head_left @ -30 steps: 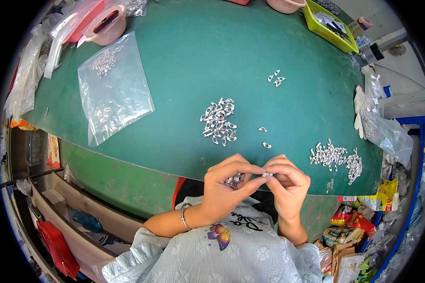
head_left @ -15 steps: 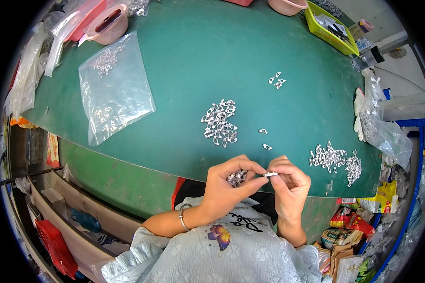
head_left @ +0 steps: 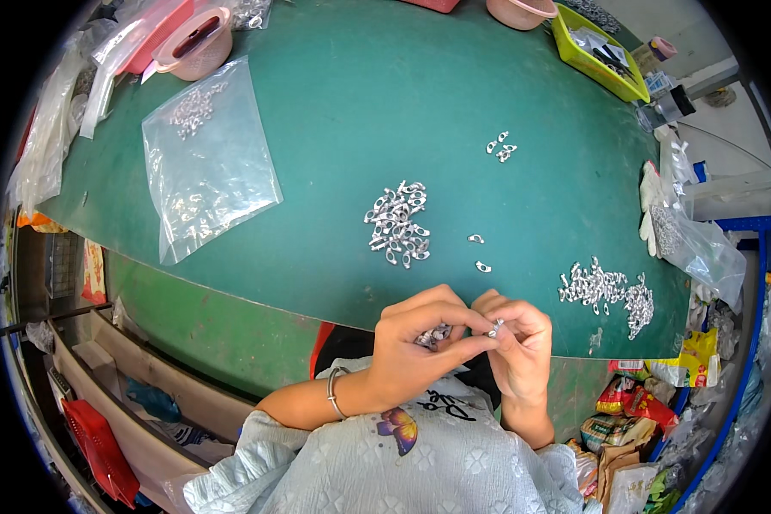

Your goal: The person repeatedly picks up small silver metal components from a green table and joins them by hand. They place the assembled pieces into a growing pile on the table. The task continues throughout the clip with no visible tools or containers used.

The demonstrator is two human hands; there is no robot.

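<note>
A green tabletop [head_left: 334,111] stretches away from the person's lap, its near edge curving across the view, with a green floor [head_left: 206,330] visible below it at the left.

Closest in, the left hand [head_left: 396,347] is curled around a small clutch of silver pieces [head_left: 434,336], while its thumb and forefinger come together toward the right hand. The right hand [head_left: 524,355] is bent in a fingertip pinch on one small silver clasp-like piece [head_left: 495,329], just where the two hands meet; how the grip is shared between them is too small to tell.

For handling so tiny a piece, light, steady pressure from the fingertips would serve best, with the left palm kept cupped so the spare ones do not spill, and both hands held near the table edge in good sight.

The pinched piece lies at the tips of the right thumb and forefinger, and the clutch sits inside the left hand's curl. Beyond the hands lie two loose pieces [head_left: 480,253], then a central pile [head_left: 397,223]; another heap [head_left: 604,291] spreads to the right. A small group [head_left: 502,148] rests farther off, a clear bag [head_left: 223,193] to the left, and a yellow-green tray [head_left: 593,70] at the far right.
</note>
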